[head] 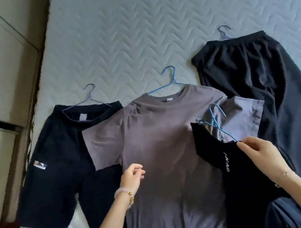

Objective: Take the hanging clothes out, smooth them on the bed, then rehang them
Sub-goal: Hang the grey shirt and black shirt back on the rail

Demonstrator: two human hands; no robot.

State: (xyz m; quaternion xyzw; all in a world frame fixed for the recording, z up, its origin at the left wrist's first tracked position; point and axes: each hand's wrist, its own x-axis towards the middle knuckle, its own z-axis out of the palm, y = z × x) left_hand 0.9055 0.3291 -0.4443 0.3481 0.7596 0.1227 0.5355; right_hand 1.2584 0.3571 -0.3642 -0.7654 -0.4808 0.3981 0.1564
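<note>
Plainly, the weak point is the right hand (258, 151), whose fingertips pinch only the top edge of the black garment (240, 178) where its blue hanger (218, 122) meets the cloth: a pull from there could, I judge, slide the fabric off the hanger's arm or drag the grey T-shirt (163, 151) beneath it out of shape, since the black piece lies across that shirt's right side and sleeve. The left hand (133, 175) hovers over the T-shirt's middle with fingers loosely curled and holding nothing, so nothing pins the shirt down. The T-shirt is on its own blue hanger (170, 80), spread along the near edge of the bed (132, 28), with creases near the shoulder and hem. To its left lie dark navy shorts (55, 168) on a pale hanger (91, 95), hanging partly over the near left corner; toward the right edge lie black trousers (270, 94), loosely rumpled at the waistband. The black garment bears small white lettering, unreadable here.
</note>
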